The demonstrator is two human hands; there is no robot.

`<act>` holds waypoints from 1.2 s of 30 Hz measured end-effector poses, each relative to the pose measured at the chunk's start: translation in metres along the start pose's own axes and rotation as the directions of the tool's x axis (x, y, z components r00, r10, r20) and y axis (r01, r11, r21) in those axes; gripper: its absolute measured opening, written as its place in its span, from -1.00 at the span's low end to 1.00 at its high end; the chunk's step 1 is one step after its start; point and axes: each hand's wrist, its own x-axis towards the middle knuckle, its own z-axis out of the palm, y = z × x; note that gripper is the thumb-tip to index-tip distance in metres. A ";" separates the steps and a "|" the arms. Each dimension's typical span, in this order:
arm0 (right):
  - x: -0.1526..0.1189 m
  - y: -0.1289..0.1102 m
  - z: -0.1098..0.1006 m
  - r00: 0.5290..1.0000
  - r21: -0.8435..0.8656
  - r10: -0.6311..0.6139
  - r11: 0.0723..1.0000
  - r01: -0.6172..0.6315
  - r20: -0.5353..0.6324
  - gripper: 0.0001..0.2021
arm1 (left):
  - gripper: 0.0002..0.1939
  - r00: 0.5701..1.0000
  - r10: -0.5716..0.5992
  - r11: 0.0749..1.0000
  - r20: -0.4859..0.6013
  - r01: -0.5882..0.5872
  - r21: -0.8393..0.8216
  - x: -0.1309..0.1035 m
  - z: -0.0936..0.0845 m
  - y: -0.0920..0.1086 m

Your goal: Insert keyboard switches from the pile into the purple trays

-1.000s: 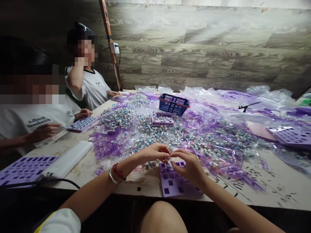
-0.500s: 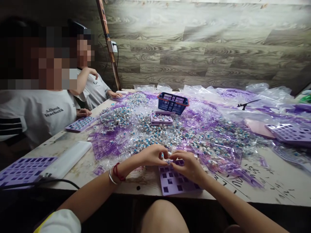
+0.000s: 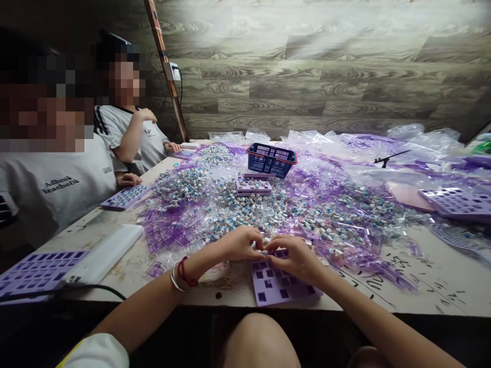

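Observation:
Fingertip to fingertip, my left hand (image 3: 242,243) and my right hand (image 3: 294,258) meet over the upper part of a purple plate with square holes (image 3: 273,294). Both are closed in a pinch on a small pale part (image 3: 264,252), mostly covered by the fingers, so its exact kind is unclear. The plate lies flat at the table's front edge, partly hidden under my right hand. Just beyond my fingers spreads a big heap of small white-and-blue pieces (image 3: 253,207) that look like keyboard switches.
A dark blue basket (image 3: 271,161) stands behind a purple block (image 3: 253,185) on the heap. Clear purple plastic pieces (image 3: 169,225) lie around. At left are a white bar-shaped case (image 3: 105,255), a cable and another purple plate (image 3: 38,271). Two people sit at left.
My fingertips have drawn closer around the small part, which now shows less. The nearer person at left has leaned further left and lower. The view has shifted slightly.

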 end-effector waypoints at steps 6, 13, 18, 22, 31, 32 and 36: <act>0.005 -0.008 -0.007 0.998 -0.134 0.007 0.991 0.002 0.067 -0.84 | -0.80 1.000 0.006 1.000 0.010 -0.005 -0.016 0.001 0.003 0.000; 0.012 -0.016 -0.012 0.988 -0.281 0.001 0.959 0.043 0.154 -0.84 | -0.78 1.000 -0.028 1.000 0.012 0.028 -0.005 0.001 0.004 0.005; 0.017 -0.020 -0.015 0.980 -0.290 0.001 0.955 0.058 0.200 -0.86 | -0.77 0.998 -0.049 0.999 0.028 0.048 0.021 0.001 0.002 0.014; 0.021 -0.023 -0.015 0.966 -0.329 0.076 0.944 0.010 0.246 -0.84 | -0.78 0.998 -0.048 0.999 0.039 0.047 0.018 0.001 0.000 0.019; 0.023 -0.021 -0.016 0.962 -0.328 0.058 0.944 0.034 0.267 -0.83 | -0.87 0.996 -0.067 0.993 0.056 0.072 -0.094 0.000 0.004 0.010; 0.022 -0.020 -0.016 0.964 -0.311 0.044 0.949 0.041 0.262 -0.83 | -0.88 0.996 -0.071 0.991 0.055 0.077 -0.105 0.000 0.005 0.009; 0.021 -0.019 -0.014 0.967 -0.280 0.009 0.958 0.065 0.256 -0.80 | -0.95 0.994 -0.088 0.985 0.064 0.096 -0.146 -0.002 0.007 0.008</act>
